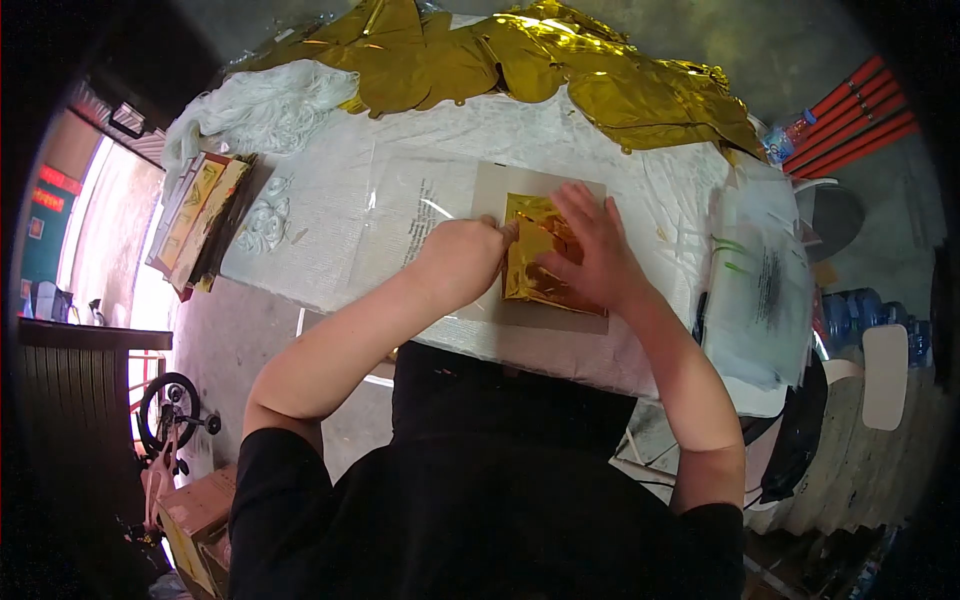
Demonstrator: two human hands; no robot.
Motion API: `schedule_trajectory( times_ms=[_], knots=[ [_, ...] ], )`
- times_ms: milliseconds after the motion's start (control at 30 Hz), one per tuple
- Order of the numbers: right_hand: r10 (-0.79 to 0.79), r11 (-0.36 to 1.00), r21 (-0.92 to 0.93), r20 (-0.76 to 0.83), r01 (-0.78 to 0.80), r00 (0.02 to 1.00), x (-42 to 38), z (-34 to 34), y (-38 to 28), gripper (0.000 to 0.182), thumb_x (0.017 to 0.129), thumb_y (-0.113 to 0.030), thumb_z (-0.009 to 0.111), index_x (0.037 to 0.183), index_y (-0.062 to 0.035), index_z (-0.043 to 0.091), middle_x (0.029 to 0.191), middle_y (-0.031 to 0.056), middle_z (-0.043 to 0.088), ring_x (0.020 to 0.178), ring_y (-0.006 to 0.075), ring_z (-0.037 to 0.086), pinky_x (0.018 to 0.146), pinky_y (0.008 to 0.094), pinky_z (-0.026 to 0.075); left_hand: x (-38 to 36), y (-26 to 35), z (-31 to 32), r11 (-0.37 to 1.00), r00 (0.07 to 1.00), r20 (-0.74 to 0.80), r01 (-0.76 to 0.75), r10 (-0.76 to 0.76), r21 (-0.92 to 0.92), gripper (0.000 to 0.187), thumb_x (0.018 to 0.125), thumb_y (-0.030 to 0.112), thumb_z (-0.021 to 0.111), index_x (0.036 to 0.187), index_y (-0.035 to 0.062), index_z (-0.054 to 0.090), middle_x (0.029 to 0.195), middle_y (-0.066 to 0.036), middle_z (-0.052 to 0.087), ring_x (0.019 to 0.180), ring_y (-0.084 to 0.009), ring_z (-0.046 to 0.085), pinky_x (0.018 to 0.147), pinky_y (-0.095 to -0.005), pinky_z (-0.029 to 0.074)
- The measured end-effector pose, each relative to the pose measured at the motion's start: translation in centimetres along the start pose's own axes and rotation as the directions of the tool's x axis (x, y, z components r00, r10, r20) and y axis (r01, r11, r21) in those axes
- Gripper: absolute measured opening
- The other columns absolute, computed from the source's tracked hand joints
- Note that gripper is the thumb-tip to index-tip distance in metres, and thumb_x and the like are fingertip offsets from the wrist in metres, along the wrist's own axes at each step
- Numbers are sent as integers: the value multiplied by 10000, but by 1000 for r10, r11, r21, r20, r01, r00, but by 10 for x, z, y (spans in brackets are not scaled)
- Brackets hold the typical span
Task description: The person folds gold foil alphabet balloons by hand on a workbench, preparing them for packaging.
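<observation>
A folded piece of shiny gold foil [527, 270] lies on a grey flat board [490, 190] near the middle of the table. My left hand [468, 258] is closed, with its fingertips pinched at the foil's left edge. My right hand [598, 250] rests on the right part of the foil, fingers spread and thumb stretched toward the middle. Part of the foil is hidden under the right hand. Left of the board lies a clear printed plastic bag [400, 205], partly behind my left forearm.
Large gold foil pieces [440, 65] lie along the table's far edge, beside a bundle of white string [265, 105]. A stack of packaged card pieces [195, 220] sits at the left edge. Clear plastic bags [765, 290] are piled at the right. A water bottle [790, 135] stands beyond.
</observation>
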State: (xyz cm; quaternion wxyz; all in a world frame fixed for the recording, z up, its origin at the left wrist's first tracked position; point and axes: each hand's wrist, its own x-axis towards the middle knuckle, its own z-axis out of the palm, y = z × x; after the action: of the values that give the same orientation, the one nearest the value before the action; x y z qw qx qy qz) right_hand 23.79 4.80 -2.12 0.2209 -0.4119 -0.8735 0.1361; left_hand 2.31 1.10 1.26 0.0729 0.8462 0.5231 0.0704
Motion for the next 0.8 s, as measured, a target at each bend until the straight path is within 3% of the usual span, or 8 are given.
schedule_trajectory(
  times_ms=[67, 133, 200, 233, 300, 400, 567, 800],
  knots=[
    [97, 995, 30, 38, -98, 995, -8, -16, -5, 761, 758, -450, 701, 1384, -119, 425, 1458, 184, 330, 1349, 346, 300, 1116, 503, 174, 0, -1, 0, 1000, 1000, -8, -16, 16, 2, 279, 825, 105, 534, 1086, 33, 605, 842, -165, 630, 716, -333, 654, 597, -424, 534],
    [194, 979, 55, 81, -198, 978, -16, -27, -13, 723, 752, -427, 714, 1358, -118, 466, 1449, 189, 339, 1321, 348, 337, 1101, 500, 215, 1, -2, 1, 999, 1000, 24, 20, -20, -28, 362, 819, 139, 556, 1173, 75, 594, 828, -158, 610, 723, -335, 632, 614, -430, 526],
    [123, 979, -175, 113, -102, 986, -25, -30, -17, 706, 733, -439, 724, 1325, -121, 509, 1427, 198, 363, 1283, 340, 374, 1069, 477, 267, 2, -3, -2, 998, 999, 35, 25, -23, -55, 366, 814, 136, 554, 1173, 78, 594, 826, -159, 610, 733, -337, 631, 624, -432, 524],
    [125, 979, -177, 114, -103, 986, -27, -30, -20, 706, 733, -439, 724, 1325, -121, 509, 1427, 198, 363, 1283, 340, 374, 1069, 477, 267, 2, -3, -3, 997, 999, 45, 31, -28, -77, 370, 810, 134, 552, 1173, 81, 594, 824, -161, 610, 742, -338, 631, 634, -434, 522],
    [117, 932, -345, -12, -114, 993, -29, -29, -26, 752, 699, -461, 746, 1312, -95, 508, 1376, 186, 413, 1240, 329, 403, 1019, 435, 324, 2, -3, -1, 995, 999, 33, 32, -29, -100, 373, 810, 134, 546, 1177, 90, 593, 828, -162, 611, 751, -341, 631, 644, -438, 520],
    [282, 919, -291, 17, -265, 959, -29, -36, -35, 779, 673, -483, 757, 1281, -61, 514, 1290, 162, 465, 1163, 323, 436, 965, 418, 355, 2, -3, 2, 992, 999, 21, 52, -50, -116, 380, 814, 138, 536, 1189, 111, 593, 835, -162, 612, 761, -346, 630, 653, -443, 517],
    [295, 926, -274, 87, -261, 952, -24, -40, -39, 772, 670, -462, 765, 1249, -20, 512, 1215, 145, 489, 1092, 313, 453, 926, 406, 374, 3, -3, 2, 986, 997, 15, 80, -78, -145, 334, 825, 150, 529, 1152, 115, 585, 835, -167, 624, 754, -364, 626, 654, -456, 514],
    [270, 948, -211, 132, -239, 954, -20, -40, -38, 744, 676, -346, 790, 1226, 57, 492, 1203, 164, 486, 1078, 334, 453, 935, 392, 406, 1, 5, -10, 957, 978, -51, 185, -201, -223, 261, 833, 162, 518, 1047, 19, 475, 799, -193, 640, 742, -378, 644, 655, -464, 522]
  ],
)
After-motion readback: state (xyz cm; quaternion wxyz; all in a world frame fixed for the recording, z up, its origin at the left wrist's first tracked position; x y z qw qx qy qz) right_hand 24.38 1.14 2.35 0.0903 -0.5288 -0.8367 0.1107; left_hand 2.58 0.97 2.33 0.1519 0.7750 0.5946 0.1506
